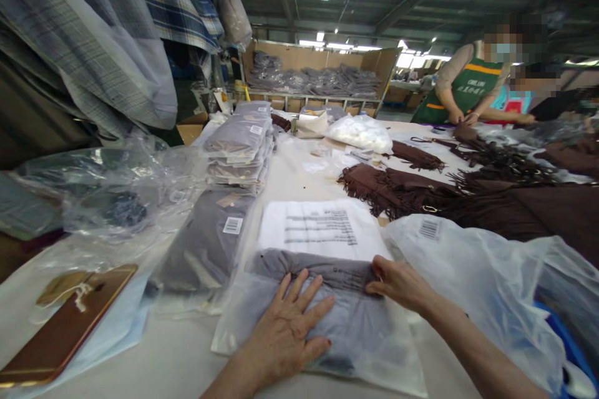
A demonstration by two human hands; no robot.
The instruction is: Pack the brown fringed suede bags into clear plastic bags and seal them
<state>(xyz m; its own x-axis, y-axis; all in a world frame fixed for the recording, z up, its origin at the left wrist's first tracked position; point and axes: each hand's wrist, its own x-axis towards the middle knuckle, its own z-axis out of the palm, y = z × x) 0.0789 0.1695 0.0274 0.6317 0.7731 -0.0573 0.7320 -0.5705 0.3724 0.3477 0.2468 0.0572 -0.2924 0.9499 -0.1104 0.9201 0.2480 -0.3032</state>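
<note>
A frosted plastic bag [393, 349] lies flat on the table in front of me, with a folded dark grey garment [322, 265] inside. White tissue or padding [276, 230] shows at its far end, under printed lettering. My left hand [285, 330] rests palm down on the bag, fingers spread. At the bag's right edge, my right hand [397, 283] is closed, thumb and curled fingers pinching the plastic; whether cloth is pinched too is hidden. Just left lies another bagged grey garment [201, 249] with a barcode label, in front of a stack of similar packed garments [238, 137].
A phone [70, 324] with a string tag lies at the left, near loose clear plastic [126, 187]. Empty-looking frosted bags [458, 262] lie at the right. Brown fringed goods [388, 187] spread behind them. Checked shirts [178, 6] hang upper left. A person in a green apron [472, 90] stands across.
</note>
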